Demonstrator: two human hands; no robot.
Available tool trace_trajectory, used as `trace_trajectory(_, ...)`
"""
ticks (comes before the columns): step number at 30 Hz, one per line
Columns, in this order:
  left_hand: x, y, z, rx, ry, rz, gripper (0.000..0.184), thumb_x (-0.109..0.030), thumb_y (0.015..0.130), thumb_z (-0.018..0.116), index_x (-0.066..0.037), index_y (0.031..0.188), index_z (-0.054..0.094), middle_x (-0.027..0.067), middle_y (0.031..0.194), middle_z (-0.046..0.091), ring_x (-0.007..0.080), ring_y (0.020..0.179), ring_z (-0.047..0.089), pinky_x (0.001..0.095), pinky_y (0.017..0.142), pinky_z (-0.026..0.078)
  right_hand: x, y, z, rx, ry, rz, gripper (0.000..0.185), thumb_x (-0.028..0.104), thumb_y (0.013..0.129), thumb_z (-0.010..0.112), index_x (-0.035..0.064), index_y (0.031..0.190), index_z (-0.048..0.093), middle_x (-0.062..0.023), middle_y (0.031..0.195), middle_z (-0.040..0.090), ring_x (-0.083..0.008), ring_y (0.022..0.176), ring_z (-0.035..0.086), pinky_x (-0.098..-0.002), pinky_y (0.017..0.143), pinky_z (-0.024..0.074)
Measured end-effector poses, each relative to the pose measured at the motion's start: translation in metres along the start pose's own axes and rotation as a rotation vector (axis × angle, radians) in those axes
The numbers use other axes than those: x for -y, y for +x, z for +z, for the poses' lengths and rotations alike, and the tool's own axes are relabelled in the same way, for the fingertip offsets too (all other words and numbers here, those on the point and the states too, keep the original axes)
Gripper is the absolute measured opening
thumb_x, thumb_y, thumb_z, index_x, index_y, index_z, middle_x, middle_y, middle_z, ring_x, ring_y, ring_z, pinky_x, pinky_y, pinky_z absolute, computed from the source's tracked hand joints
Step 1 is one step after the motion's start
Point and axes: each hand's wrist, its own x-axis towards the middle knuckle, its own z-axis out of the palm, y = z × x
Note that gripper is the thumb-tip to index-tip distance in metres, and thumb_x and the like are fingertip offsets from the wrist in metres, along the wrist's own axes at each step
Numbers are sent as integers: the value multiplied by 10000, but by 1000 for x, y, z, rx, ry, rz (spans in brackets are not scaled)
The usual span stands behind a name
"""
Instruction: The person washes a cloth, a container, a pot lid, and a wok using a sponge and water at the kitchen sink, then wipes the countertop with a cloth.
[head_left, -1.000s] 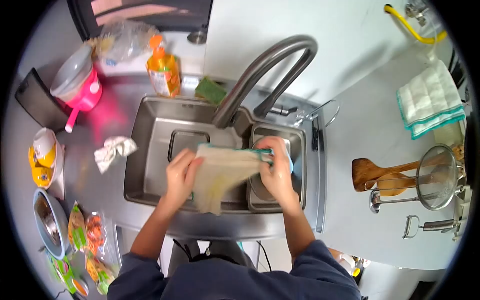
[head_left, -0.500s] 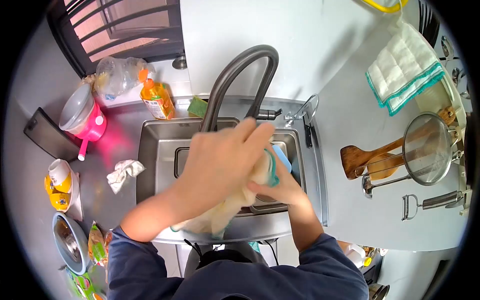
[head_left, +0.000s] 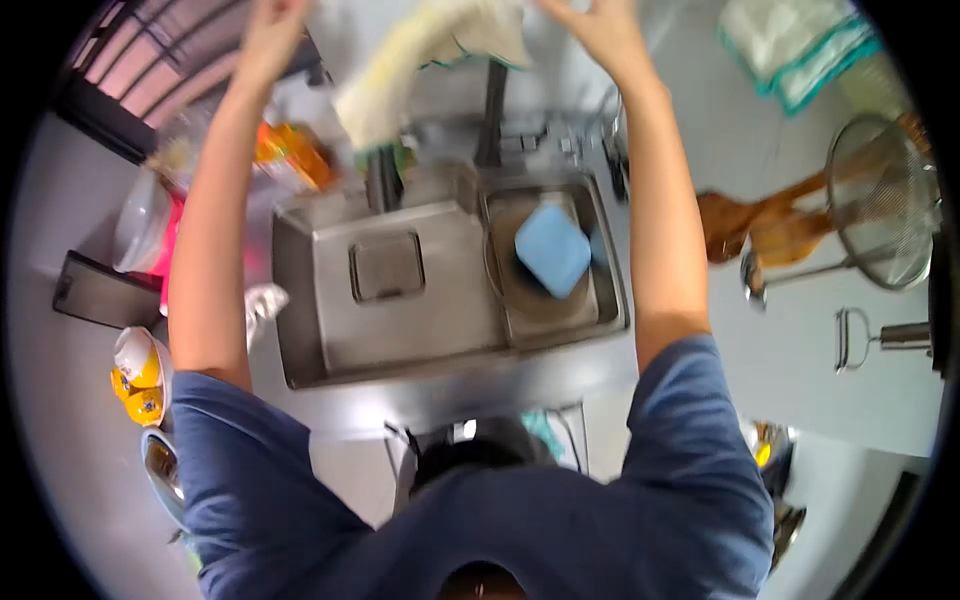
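Observation:
A damp-looking white cloth [head_left: 430,50] with green edging lies draped over the dark faucet [head_left: 491,115], hiding most of its arch. At the top edge, left of the cloth, is my left hand [head_left: 275,22], partly cut off and blurred. It looks open and apart from the visible cloth. My right hand [head_left: 603,25] is just right of the cloth, thumb stretched out, other fingers mostly cut off. Below are the steel sink [head_left: 410,325] and, in its right-hand basin, a light blue square item [head_left: 553,251].
An orange soap bottle [head_left: 293,155] and a crumpled white cloth [head_left: 263,305] are beside the sink at left, with yellow-and-white cups [head_left: 143,365] farther out. A mesh strainer [head_left: 885,205], wooden utensils and a peeler [head_left: 880,337] hang at right.
Both my hands have risen from over the sink to the top of the view and moved apart. The cloth has gone from my grasp above the basin onto the faucet. My view has shifted.

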Motion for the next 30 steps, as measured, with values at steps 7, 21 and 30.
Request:
trace_trajectory(7,159,-296,-25,128,-65,-708,583,-495,969,320,-39,798,641,30,687,618,113,602,550,250,584,426,-60,-307,20,620,-184,590,515,395,773,692,-3,1085,593,-197,1055,629,-320,977,608,-388,866,470)
trace_trajectory(21,57,-334,81,258,-690,-1155,467,-328,944,503,-37,1301,426,94,1185,556,189,1028,576,337,860,478,56,-310,44,629,-30,-117,236,97,778,599,62,1011,611,-145,1006,654,-277,917,641,-399,735,517)
trace_trajectory(30,122,-350,47,-136,-715,-1067,530,-421,960,438,-16,1303,445,93,1209,544,162,1085,520,311,934,421,-129,-210,123,201,-309,621,508,386,923,483,-87,1091,558,-331,1043,564,-434,1028,548,-435,897,427)
